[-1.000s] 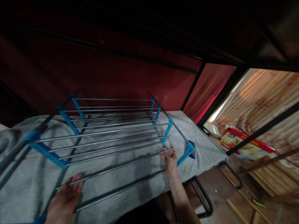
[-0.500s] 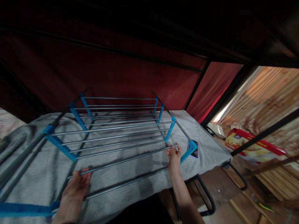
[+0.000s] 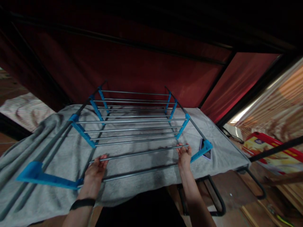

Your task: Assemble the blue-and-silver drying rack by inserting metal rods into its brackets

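A rack of grey metal tubes with blue plastic brackets [image 3: 83,135] lies on a grey blanket [image 3: 142,186]. Several crossbars run between its two sides. My left hand [image 3: 96,171] grips one end of a loose-looking metal rod [image 3: 142,152], palm partly upward. At the other end of that rod, my right hand [image 3: 184,157] pinches it close to the right front bracket [image 3: 201,151]. Another rod [image 3: 142,172] spans the front, nearer to my body; its right end is hidden by my right wrist. Whether the held rod's ends touch the brackets, I cannot tell.
A phone-like dark object with a purple edge [image 3: 208,154] lies beside the right front bracket. Red panels [image 3: 132,69] on a dark frame stand behind. A red and yellow box [image 3: 272,154] and a black metal tube frame [image 3: 220,201] are at the right.
The camera has turned left, so everything sits further right in view. Both hands keep hold of the rod, which has hardly moved relative to the rack.
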Tool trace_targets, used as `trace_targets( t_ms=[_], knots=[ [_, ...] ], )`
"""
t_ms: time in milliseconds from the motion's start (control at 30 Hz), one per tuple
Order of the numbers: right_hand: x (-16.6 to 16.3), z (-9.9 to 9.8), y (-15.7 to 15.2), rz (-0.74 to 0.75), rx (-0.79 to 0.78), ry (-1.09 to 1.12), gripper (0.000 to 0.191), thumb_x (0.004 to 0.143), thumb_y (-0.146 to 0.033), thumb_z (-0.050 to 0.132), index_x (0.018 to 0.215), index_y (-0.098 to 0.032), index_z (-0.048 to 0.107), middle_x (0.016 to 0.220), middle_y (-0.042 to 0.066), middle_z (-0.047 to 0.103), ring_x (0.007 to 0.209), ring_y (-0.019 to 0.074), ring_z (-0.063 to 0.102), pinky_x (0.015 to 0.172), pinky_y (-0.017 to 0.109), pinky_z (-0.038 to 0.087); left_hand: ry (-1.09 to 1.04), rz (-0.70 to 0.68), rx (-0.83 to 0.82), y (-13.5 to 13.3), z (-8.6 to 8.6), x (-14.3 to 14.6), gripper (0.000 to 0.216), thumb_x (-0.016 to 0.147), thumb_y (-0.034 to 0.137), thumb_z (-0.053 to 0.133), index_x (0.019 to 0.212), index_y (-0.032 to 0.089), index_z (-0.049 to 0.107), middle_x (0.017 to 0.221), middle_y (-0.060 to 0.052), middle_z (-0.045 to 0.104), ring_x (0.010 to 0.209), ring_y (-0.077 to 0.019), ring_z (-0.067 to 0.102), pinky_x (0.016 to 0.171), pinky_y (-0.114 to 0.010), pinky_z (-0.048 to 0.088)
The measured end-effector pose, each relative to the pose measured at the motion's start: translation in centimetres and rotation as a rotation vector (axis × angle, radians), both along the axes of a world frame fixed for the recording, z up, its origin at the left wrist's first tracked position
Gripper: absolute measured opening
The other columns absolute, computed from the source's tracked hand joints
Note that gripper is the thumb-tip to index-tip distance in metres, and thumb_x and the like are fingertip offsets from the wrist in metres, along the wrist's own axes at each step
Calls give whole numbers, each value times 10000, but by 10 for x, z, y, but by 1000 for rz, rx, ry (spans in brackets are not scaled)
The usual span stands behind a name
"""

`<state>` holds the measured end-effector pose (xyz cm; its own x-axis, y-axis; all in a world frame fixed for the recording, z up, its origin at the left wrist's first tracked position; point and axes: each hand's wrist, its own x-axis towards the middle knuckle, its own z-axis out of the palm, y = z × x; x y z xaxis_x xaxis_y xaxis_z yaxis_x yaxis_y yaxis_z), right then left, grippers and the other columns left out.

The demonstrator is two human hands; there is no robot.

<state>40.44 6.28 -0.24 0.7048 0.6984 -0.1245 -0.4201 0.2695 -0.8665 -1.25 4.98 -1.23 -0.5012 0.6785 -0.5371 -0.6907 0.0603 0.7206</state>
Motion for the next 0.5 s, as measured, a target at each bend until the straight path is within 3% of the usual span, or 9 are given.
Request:
trace_targets(
  t_ms=[133,300,400,500],
  knots=[
    [3,-5,-1,5,-22,18,550,626,-368,795,1070,-265,489,858,-61,709,787,147,710,768,309,615,-25,33,-7,-2,8,7,220,928,39,511,762,151,600,735,7,671,687,-98,662,823,-239,568],
    [10,-13,-4,46,-94,75,432,603,-278,840,845,-250,483,732,-75,690,600,107,650,675,257,608,-88,60,87,-5,15,16,175,969,89,570,808,155,590,719,31,674,660,-84,657,783,-223,558],
    [17,-24,-5,116,-156,102,355,633,-221,821,727,-230,479,663,-79,658,574,98,653,659,236,609,-95,88,95,-6,11,17,133,964,112,607,835,144,606,722,7,675,651,-95,664,721,-216,556],
    [22,-40,-2,246,-228,144,251,625,-120,768,729,-216,561,705,-44,695,656,138,705,689,287,643,-117,105,91,-5,7,15,103,946,117,639,846,130,619,762,-43,686,658,-124,681,674,-236,563]
  ],
)
